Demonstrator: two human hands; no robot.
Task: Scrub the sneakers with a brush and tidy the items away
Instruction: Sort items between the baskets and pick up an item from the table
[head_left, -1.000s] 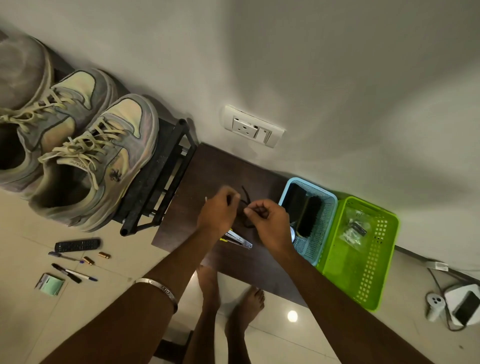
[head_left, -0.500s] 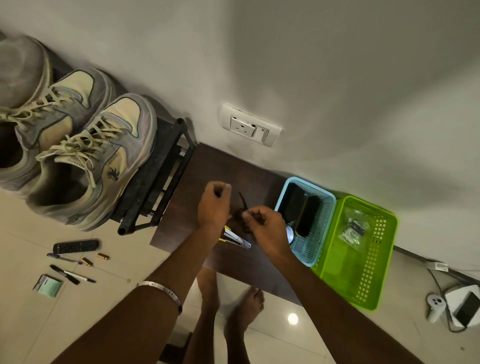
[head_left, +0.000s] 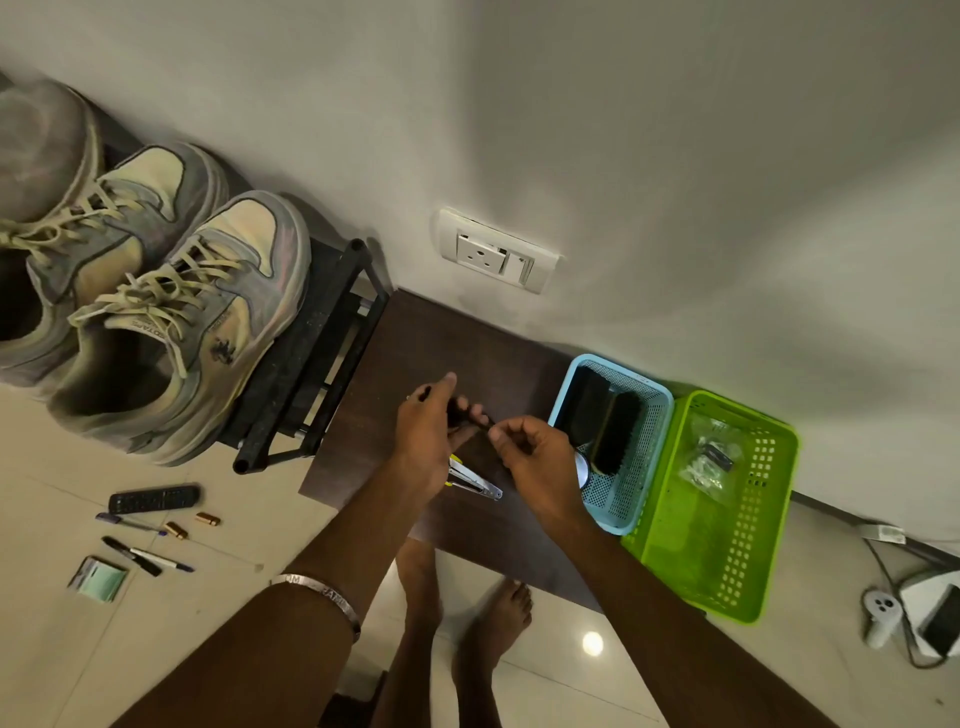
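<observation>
Dark table (head_left: 441, 332); both hands (head_left: 423, 441) (head_left: 535, 462) pinch a thin black strap (head_left: 470, 413).

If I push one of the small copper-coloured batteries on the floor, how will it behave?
The small copper-coloured battery is a cylinder lying on its side, so it will probably roll. The glossy pale floor tiles look smooth, so it may travel far. It seems light for its size, though the picture cannot confirm that.

The bracelet (head_left: 321, 594) is engraved, but its letters cannot be read.
</observation>
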